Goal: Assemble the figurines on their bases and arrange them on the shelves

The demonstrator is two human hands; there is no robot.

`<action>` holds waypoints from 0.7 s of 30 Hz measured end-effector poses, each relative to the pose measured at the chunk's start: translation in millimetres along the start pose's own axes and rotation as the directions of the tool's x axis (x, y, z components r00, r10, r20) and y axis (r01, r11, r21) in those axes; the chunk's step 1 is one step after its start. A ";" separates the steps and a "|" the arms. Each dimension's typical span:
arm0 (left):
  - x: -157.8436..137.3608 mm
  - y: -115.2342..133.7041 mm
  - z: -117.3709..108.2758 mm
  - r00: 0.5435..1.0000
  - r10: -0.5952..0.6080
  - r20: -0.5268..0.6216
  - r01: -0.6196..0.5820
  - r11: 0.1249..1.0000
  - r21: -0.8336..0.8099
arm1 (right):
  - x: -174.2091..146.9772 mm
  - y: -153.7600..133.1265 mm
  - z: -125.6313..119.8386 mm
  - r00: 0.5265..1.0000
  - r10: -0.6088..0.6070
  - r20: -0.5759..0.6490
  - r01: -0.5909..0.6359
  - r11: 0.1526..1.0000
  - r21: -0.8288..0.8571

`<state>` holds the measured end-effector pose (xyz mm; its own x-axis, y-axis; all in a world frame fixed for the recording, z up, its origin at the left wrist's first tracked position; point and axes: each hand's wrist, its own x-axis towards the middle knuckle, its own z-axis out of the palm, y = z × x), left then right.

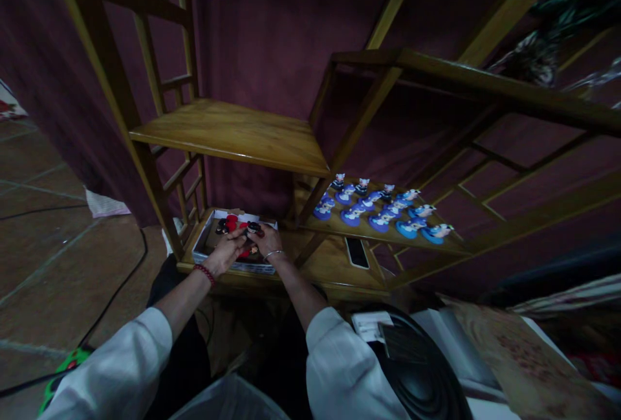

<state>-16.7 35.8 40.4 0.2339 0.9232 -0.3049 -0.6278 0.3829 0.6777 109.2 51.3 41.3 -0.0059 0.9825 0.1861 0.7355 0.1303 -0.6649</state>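
A small black-haired figurine (253, 228) is between my two hands, just above a shallow cardboard box (255, 267). My right hand (268, 241), with a bracelet at the wrist, grips it from the right side. From the left, my left hand (229, 254) has its fingertips closed on its lower part; a red beaded bracelet circles that wrist. Inside the box lie other red and black figurines (222, 226), with one more red figurine (253, 250) under my hands. My fingers hide part of the held figurine and some of the box's contents.
Several purple, blue and black figurines (381, 218) stand in rows on the right shelf (451, 239). Below it lies a phone (357, 252). A bare wooden shelf (233, 132) juts out above my hands. A black round stool (422, 368) is at lower right, a cable (121, 297) on the floor.
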 end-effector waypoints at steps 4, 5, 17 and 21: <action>-0.9 -0.2 0.2 1.000 -0.009 0.029 0.008 1.000 0.026 | -1.8 -1.3 -1.7 1.000 -0.009 0.012 0.009 1.000 0.004; -1.2 0.2 0.3 0.999 -0.011 0.037 0.010 0.999 0.035 | -2.2 -2.0 -2.5 1.000 -0.021 0.014 0.021 1.000 0.010; -14.9 13.4 14.4 0.998 -0.038 -0.056 0.043 0.996 0.083 | -1.2 -4.3 -10.4 0.993 -0.113 0.040 0.108 0.988 0.109; -12.3 13.9 16.5 0.999 -0.024 -0.030 0.028 0.993 0.113 | -0.9 -0.5 -9.9 0.993 -0.113 0.038 0.105 0.980 0.169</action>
<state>-16.1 30.3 64.6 0.2264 0.9122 -0.3416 -0.5329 0.4095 0.7405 115.6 49.1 48.5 -0.1145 0.9658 0.2328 0.6057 0.2536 -0.7542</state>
